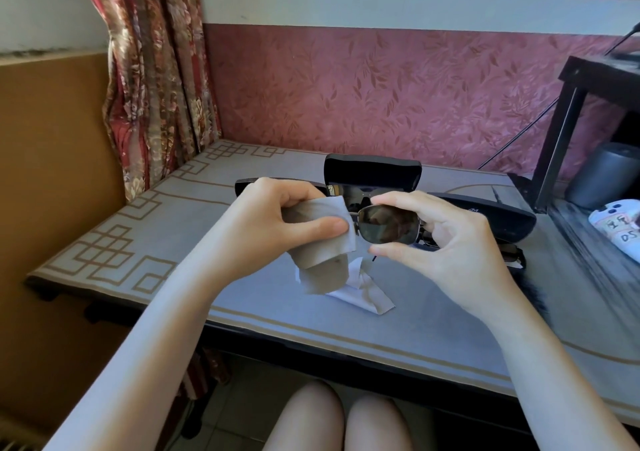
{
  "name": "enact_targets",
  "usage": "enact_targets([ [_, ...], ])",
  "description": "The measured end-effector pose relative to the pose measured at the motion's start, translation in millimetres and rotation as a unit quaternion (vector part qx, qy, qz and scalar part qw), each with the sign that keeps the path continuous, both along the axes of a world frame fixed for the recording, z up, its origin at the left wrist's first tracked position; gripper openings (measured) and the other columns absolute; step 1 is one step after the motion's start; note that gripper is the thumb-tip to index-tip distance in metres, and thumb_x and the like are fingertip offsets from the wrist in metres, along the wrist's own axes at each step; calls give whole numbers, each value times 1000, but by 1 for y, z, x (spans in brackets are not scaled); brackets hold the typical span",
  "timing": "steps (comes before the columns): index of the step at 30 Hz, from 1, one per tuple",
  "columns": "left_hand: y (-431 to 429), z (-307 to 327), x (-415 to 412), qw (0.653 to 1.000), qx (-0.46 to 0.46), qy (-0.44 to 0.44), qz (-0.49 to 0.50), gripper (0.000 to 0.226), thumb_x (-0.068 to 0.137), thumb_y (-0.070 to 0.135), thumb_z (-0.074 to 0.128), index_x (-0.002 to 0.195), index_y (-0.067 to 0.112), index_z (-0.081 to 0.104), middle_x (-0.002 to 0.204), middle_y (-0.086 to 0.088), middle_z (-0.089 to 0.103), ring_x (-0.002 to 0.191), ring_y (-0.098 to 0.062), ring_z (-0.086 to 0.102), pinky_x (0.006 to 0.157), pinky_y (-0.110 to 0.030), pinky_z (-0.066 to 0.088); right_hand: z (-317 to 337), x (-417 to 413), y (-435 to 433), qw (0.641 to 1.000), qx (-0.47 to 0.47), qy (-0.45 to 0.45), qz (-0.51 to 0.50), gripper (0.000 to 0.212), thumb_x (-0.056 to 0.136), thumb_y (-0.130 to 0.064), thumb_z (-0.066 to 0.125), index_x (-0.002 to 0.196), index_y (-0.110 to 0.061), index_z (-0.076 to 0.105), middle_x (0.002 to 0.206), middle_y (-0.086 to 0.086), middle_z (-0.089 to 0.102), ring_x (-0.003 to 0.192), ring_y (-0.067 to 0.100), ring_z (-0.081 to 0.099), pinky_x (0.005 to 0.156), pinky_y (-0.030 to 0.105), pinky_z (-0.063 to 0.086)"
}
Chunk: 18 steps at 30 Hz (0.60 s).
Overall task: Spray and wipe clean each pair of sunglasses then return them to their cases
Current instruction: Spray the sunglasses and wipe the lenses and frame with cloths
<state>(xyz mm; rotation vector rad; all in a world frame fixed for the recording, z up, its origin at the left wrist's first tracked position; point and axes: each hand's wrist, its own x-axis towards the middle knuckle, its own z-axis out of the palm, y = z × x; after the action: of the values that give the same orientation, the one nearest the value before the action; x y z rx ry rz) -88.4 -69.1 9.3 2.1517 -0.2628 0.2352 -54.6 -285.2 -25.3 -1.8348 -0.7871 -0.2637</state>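
The cloth (313, 213) covers one lens of the sunglasses (388, 224). The left hand (277, 220) hides most of a black case (246, 184) behind it, and the frame's right edge cuts off a white device (616, 231).

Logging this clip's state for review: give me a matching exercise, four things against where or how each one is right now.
Things:
1 sunglasses
2 wiping cloth
3 middle case
4 right case

States:
A lid shut, lying on the table
B pinched in the left hand
C lid up, behind the hands
D held by the right hand

Pairs: 1-D, 2-B, 3-C, 4-A.
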Motion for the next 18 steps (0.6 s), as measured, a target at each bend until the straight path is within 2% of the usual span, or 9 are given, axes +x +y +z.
enact_targets([
  [2,7,2,-2,999,0,24,-38,14,76,22,77,89,20,73,83,3,74,72,-4,66,66,-21,51,0,0,-2,1000,12,10,16,44,70,-16,83,108,-33,68,105,-8,70,104,16,64,100,43,46],
  [6,23,7,-8,993,18,64,-98,35,70,16,78,105,23,71,95,7,75,90,-7,70,79,-20,56,-2,1,-4,999,5,26,27,42,69,-22,82,107,-36,70,103,-5,70,102,17,64,103,50,42],
  [8,28,10,-9,992,-1,68,-107,40,71,10,76,108,22,70,92,11,76,85,-2,70,74,-14,54,-1,2,-4,999,16,27,35,44,68,-15,82,107,-31,70,103,-2,70,101,17,65,102,44,45],
  [10,30,13,-9,991,-16,67,-114,41,74,1,72,111,19,67,80,18,74,70,7,66,63,-5,47,1,3,-5,998,28,32,43,44,68,-14,82,108,-28,70,104,-2,71,102,17,65,100,36,47],
  [14,35,12,-6,990,-45,65,-121,37,78,5,62,112,20,65,81,15,75,73,6,67,67,-8,49,2,5,-5,997,42,38,49,45,67,-14,80,108,-26,69,105,-4,71,102,14,64,97,26,47],
  [16,35,8,-4,990,-62,60,-113,34,79,10,60,110,20,67,88,10,76,80,0,70,72,-12,52,3,4,-4,997,40,42,48,44,67,-15,80,108,-27,69,105,-4,70,101,13,64,97,27,47],
  [18,34,3,-2,991,-71,53,-98,28,80,16,59,106,19,70,91,6,77,83,-4,70,74,-14,52,1,4,-3,998,31,43,41,42,68,-19,81,107,-31,70,105,-4,70,102,14,65,102,39,46],
])
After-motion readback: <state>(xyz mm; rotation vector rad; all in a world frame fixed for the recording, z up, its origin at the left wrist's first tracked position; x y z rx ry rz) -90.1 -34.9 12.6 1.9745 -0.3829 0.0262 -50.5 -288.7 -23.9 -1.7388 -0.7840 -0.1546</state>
